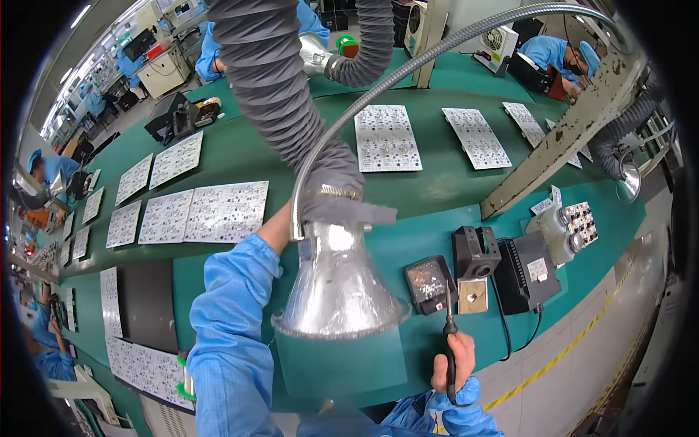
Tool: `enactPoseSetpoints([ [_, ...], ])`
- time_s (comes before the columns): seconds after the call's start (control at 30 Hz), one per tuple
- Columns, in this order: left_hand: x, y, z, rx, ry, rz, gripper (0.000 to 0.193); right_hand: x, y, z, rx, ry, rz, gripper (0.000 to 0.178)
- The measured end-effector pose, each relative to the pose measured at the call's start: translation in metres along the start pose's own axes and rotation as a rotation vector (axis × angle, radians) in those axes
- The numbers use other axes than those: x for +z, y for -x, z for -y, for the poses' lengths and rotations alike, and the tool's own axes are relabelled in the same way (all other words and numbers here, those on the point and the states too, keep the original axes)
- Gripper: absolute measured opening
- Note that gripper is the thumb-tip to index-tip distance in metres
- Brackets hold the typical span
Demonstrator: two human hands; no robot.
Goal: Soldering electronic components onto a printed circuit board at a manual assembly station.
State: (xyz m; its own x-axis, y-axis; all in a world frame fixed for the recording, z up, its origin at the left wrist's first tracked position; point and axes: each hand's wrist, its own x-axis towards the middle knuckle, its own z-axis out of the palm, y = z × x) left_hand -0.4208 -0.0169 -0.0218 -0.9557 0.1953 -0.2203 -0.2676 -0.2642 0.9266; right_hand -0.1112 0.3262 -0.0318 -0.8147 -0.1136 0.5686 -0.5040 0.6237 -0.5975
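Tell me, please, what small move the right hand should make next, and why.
Perhaps wipe the tip of the soldering iron in the dark tray: the right hand grips the iron by its handle, the tip shows over the tray's right side, and pale residue lies inside. Whether tip and tray touch, I cannot tell.
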Motion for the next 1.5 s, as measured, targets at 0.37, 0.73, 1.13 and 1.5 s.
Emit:
enactPoseSetpoints([
  [0.37,0.033,-0.101,0.045,-0.164,-0.518,-0.281,0.022,-0.003,-0.006,0.002,0.035,0.024,-0.006,0.038],
  [0.73,-0.076,-0.068,0.005,0.063,-0.12,-0.231,0.019,-0.003,-0.005,0.008,-0.023,-0.011,-0.129,0.037],
  [1.13,-0.122,0.17,-0.103,0.433,-0.077,-0.557,0.022,-0.002,0.002,0.008,-0.074,-0.042,-0.299,0.037],
  [1.5,-0.062,0.538,-0.058,0.627,-0.075,-0.646,0.016,0.012,0.017,0.019,0.026,-0.311,-0.19,0.037],
])
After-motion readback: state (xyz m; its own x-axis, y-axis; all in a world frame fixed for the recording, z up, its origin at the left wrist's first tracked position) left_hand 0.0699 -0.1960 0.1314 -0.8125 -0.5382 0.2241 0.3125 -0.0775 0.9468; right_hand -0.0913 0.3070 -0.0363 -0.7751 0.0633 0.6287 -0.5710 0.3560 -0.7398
